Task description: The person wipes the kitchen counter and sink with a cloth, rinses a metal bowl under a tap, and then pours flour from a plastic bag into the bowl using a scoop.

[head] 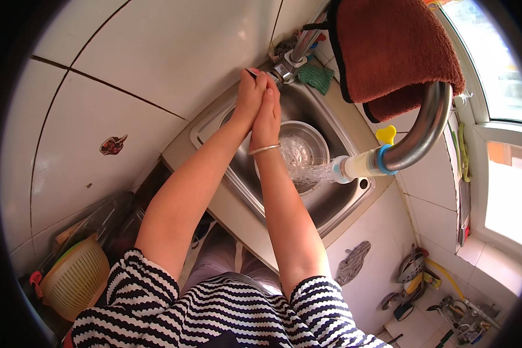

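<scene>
My left hand (249, 98) and my right hand (266, 117) are pressed together over the far left rim of a stainless steel sink (337, 206). A small dark object (251, 73) shows at my left fingers; most of it is hidden. My right hand, with a bangle (264, 149) at its wrist, lies against the left one, and its grip is hidden. Just beyond the fingertips is the metal base of the faucet (287, 69). Water pours from the clear filter nozzle (342, 168) into a round metal bowl (305, 135) in the sink, partly behind my right arm.
A brown towel (391, 48) hangs over the curved faucet pipe (430, 126). By the faucet base lies a green scouring cloth (316, 77). Tiled wall (148, 56) rises at left. A yellow plastic basket (76, 278) stands low left; utensils (411, 278) hang at lower right.
</scene>
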`<move>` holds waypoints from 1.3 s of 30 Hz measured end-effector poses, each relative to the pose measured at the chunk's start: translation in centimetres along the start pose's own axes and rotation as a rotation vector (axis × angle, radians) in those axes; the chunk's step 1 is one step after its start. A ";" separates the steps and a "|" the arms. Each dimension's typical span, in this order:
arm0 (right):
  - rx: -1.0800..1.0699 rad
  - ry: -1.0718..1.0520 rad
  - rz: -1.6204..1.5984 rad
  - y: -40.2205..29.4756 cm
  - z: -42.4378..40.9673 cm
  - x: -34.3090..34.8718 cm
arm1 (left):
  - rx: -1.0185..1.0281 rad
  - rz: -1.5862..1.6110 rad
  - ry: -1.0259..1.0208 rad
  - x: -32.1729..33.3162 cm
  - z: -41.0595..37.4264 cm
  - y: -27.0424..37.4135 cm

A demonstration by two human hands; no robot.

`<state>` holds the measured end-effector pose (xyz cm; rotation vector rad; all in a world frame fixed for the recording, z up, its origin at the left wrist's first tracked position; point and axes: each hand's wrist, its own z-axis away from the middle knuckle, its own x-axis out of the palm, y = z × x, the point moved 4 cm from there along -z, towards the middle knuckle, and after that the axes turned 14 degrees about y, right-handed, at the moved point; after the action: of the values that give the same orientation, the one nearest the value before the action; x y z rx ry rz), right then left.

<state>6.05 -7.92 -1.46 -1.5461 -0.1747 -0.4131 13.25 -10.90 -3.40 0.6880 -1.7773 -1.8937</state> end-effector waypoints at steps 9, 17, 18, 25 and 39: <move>0.577 0.457 -0.567 3.2 5.4 -11.8 | -0.306 0.315 -0.025 1.1 10.2 -0.7; 0.470 0.193 -0.370 1.1 2.8 -22.3 | -0.934 0.778 -0.133 9.2 19.7 -5.0; 0.451 0.197 -0.240 0.4 2.3 -23.6 | -0.954 0.814 -0.154 10.4 20.2 -5.4; 0.317 0.039 0.416 -1.3 2.4 -18.5 | -1.047 0.669 0.155 7.7 19.2 -4.2; -0.943 -0.593 1.361 -6.6 -18.1 -1.7 | -0.456 0.378 -0.191 8.2 7.2 2.0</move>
<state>-0.58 -25.35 3.57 -2.2438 0.7070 1.2079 2.27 -10.65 -1.48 0.0061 -1.3731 -2.0317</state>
